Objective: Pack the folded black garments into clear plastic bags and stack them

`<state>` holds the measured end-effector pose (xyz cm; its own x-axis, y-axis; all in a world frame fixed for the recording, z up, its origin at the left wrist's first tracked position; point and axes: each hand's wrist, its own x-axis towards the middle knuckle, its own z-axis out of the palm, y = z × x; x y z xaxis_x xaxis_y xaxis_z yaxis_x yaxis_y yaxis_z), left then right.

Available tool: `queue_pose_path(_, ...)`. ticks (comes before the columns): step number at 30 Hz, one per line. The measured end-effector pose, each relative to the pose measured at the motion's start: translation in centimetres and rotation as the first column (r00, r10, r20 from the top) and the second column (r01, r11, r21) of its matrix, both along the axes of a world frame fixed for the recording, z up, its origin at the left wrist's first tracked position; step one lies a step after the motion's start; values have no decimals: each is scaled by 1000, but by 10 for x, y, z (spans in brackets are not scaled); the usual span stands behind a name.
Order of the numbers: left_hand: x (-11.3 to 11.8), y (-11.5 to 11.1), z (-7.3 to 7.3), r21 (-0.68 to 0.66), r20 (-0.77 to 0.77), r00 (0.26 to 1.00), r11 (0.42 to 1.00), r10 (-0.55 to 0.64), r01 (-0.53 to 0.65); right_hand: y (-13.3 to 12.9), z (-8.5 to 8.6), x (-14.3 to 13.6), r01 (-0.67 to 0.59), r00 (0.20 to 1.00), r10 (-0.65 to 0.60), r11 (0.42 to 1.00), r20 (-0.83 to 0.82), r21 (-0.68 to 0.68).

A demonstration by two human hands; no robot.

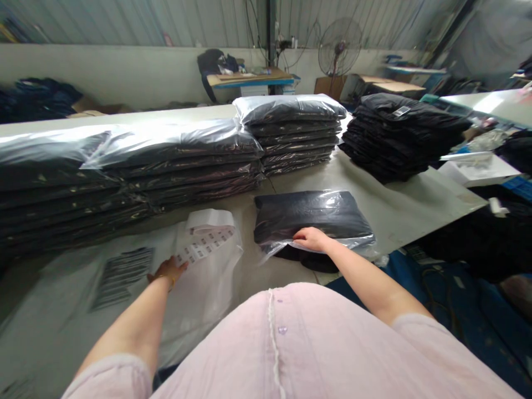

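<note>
A folded black garment in a clear plastic bag (311, 213) lies on the table in front of me, with some dark cloth showing past the bag's near edge. At that near edge, my right hand (312, 239) has its fingers closed on the plastic. My left hand (168, 270) is at the lower end of a strip of printed labels (208, 245), its fingers partly spread and the thumb side touching the strip. Beneath the strip are flat clear plastic bags (208, 282). Whether the left fingertips pinch a label is too small to tell.
Stacks of bagged dark garments (187, 160) line the table's left and back, with a taller bagged stack (291, 130) behind the single bag. Unbagged black garments (399, 136) are piled at the back right. A white box (477, 168) stands farther right, and a fan (339, 47) is behind.
</note>
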<state>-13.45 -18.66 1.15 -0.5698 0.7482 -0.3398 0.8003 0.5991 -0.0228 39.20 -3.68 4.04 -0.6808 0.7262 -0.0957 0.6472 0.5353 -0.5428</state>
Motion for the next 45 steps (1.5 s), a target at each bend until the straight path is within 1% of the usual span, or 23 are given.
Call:
queue_pose_path(3,-2,0,6,-108,-34,998,992,56,-59,-12,4,-11,-14,1000,13,993,9,118)
queue_pose_path(4,-2,-1,7,-119,-33,998,992,45,-49,-15,4,-15,-13,1000,11,990,10,138)
queue_pose_path(7,0,-2,10,-99,-43,999,995,13,-17,-24,5,-26,-13,1000,16,985,-14,173)
queue_pose_path(10,2,-3,9,-54,-34,999,998,18,-20,-31,7,-35,-21,993,38,988,-108,154)
queue_pose_path(13,4,2,7,-65,75,996,997,42,-37,-37,10,-42,-14,980,28,997,-196,72)
queue_pose_path(15,12,5,8,-69,242,969,997,42,-26,-41,11,-48,-16,975,24,999,-220,36)
queue_pose_path(16,18,7,9,-56,355,933,998,55,-37,-43,11,-51,-24,973,30,999,-227,30)
queue_pose_path(17,27,8,10,-36,476,876,997,75,-66,-44,10,-55,-36,971,42,999,-234,28)
queue_pose_path(18,38,9,11,-13,597,794,991,114,-132,-46,9,-59,-46,968,51,999,-245,24)
queue_pose_path(20,64,10,13,8,794,587,962,160,-272,-50,4,-68,-64,959,59,998,-276,-7)
queue_pose_path(21,78,11,14,32,853,501,943,147,-331,-52,2,-74,-70,954,56,997,-296,-37)
queue_pose_path(23,105,14,15,114,911,406,899,76,-424,-56,-3,-86,-71,941,30,991,-338,-110)
queue_pose_path(25,130,19,14,178,930,367,850,20,-496,-61,-8,-100,-61,929,-8,983,-370,-176)
queue_pose_path(28,157,28,11,226,931,364,774,6,-592,-66,-16,-121,6,907,-124,959,-402,-282)
queue_pose_path(31,174,33,9,240,932,362,728,13,-642,-69,-26,-140,88,855,-299,889,-424,-450)
queue_pose_path(33,181,32,10,212,953,302,710,1,-672,-68,-33,-148,133,809,-398,840,-433,-525)
queue_pose_path(35,186,27,13,152,982,190,707,-26,-691,-65,-37,-153,178,766,-461,822,-448,-541)
queue_pose_path(37,189,20,17,84,996,79,730,-41,-678,-63,-37,-152,221,741,-488,826,-462,-518)
queue_pose_path(39,191,14,20,37,999,25,764,-28,-644,-63,-32,-149,257,751,-469,856,-465,-449)
queue_pose_path(40,192,11,22,26,1000,22,776,-16,-631,-64,-28,-147,276,766,-441,883,-467,-380)
queue_pose_path(42,194,8,24,23,999,38,785,1,-619,-68,-18,-143,292,814,-341,940,-470,-177)
queue_pose_path(43,196,7,24,26,999,46,783,3,-621,-71,-13,-142,276,844,-273,959,-461,-63)
queue_pose_path(45,200,7,25,35,999,49,777,-4,-629,-78,-3,-142,206,902,-141,971,-409,119)
